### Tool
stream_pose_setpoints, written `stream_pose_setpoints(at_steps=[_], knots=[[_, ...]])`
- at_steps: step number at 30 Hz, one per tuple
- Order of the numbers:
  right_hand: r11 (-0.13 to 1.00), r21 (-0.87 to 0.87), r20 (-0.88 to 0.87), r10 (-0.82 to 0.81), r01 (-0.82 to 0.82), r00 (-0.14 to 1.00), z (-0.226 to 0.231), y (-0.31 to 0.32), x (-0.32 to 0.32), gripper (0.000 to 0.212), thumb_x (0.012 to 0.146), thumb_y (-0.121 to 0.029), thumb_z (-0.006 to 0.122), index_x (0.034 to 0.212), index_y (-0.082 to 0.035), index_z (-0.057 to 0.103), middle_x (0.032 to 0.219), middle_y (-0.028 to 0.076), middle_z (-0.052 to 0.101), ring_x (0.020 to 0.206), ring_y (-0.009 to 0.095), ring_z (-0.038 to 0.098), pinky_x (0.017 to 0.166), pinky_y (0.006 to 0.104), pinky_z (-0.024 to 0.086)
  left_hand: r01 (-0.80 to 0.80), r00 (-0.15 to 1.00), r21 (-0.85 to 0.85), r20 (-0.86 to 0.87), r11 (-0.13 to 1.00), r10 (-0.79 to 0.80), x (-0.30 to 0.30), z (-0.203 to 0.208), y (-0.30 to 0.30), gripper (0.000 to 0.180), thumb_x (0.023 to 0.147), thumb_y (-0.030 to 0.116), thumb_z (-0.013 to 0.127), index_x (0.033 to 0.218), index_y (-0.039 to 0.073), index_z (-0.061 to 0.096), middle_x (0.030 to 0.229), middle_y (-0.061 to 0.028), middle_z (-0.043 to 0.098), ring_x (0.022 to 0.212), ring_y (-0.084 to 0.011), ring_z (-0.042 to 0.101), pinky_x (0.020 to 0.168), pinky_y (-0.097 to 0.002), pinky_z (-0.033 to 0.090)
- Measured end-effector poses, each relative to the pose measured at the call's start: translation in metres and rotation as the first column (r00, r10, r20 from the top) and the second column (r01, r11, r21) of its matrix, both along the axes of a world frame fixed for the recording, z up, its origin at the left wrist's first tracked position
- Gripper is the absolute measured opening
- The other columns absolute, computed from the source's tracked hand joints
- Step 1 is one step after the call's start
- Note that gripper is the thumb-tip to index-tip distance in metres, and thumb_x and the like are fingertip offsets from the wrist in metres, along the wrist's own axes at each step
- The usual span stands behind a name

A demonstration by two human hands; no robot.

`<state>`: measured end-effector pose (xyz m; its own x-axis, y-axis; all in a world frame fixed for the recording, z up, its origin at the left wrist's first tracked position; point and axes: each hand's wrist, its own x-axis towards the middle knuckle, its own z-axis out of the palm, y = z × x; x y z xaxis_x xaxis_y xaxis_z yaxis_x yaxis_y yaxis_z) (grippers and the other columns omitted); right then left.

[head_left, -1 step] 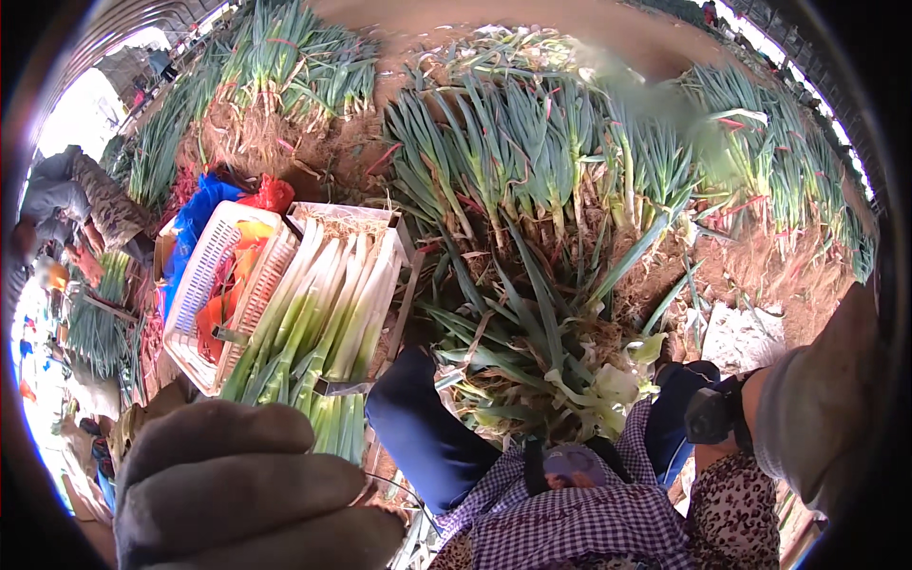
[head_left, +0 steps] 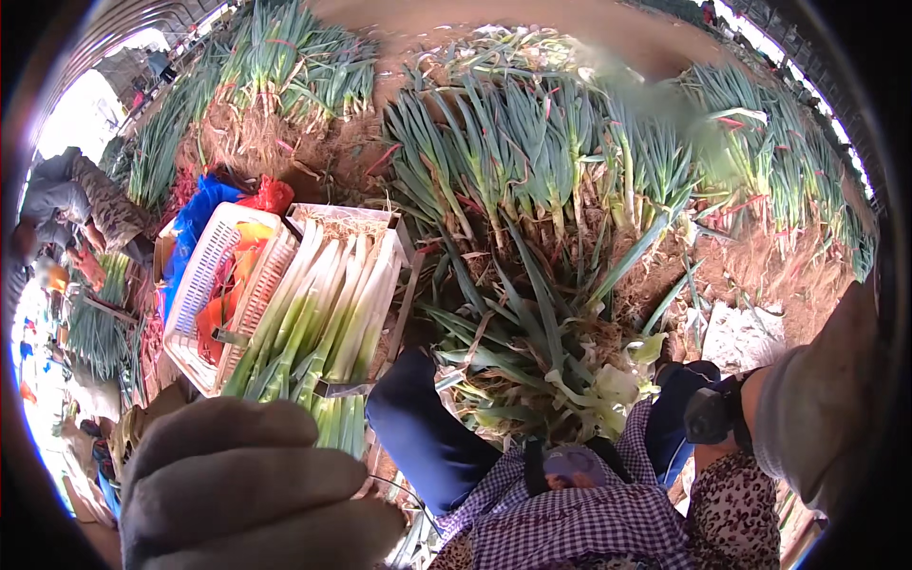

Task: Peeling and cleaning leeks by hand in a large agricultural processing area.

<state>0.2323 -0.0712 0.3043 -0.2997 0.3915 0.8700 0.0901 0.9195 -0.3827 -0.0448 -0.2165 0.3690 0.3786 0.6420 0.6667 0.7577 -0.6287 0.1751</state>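
The leeks (head_left: 328, 304) lie left of centre in a box (head_left: 342, 212), long axis slanting from white upper ends down-left to leaves. The left hand (head_left: 252, 484), lower left, is nearer, the leeks above and rightward of it, well leftward of the right hand (head_left: 822, 413) at the right edge. Left fingers curl, any pinch hidden; the right's state I cannot tell

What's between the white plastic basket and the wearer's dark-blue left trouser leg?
In the head view, long white-and-green leek-like stalks in a pale, open box lie between that basket and trouser leg.
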Motion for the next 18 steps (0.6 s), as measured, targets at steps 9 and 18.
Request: stream_pose_setpoints(at_steps=[9,18], knots=[[0.999,-0.041,-0.026,0.01,-0.011,1.0,0.001,0.012,-0.031,0.019,0.073,0.004,0.071,0.088,-0.001,0.06,0.085,0.011,0.063,0.078,0.021,0.061,0.068,0.0306,0.051,0.092,0.954,-0.099,0.294,0.991,-0.059,-0.014,-0.06,0.037,0.012,0.078,0.009,0.073,0.087,0.002,0.068,0.08,-0.0051,0.066,0.076,-0.0217,0.067,0.07,-0.035,0.054],[0.941,-0.335,0.023,0.065,-0.053,0.998,-0.017,0.035,-0.06,0.018,0.075,-0.001,0.076,0.088,-0.001,0.064,0.084,0.01,0.066,0.073,0.018,0.064,0.066,0.0294,0.051,0.19,0.931,-0.306,0.357,0.933,-0.073,0.015,-0.177,0.105,0.02,0.091,0.013,0.066,0.109,0.004,0.066,0.087,-0.0144,0.067,0.079,-0.0347,0.066,0.068,-0.0406,0.054]])
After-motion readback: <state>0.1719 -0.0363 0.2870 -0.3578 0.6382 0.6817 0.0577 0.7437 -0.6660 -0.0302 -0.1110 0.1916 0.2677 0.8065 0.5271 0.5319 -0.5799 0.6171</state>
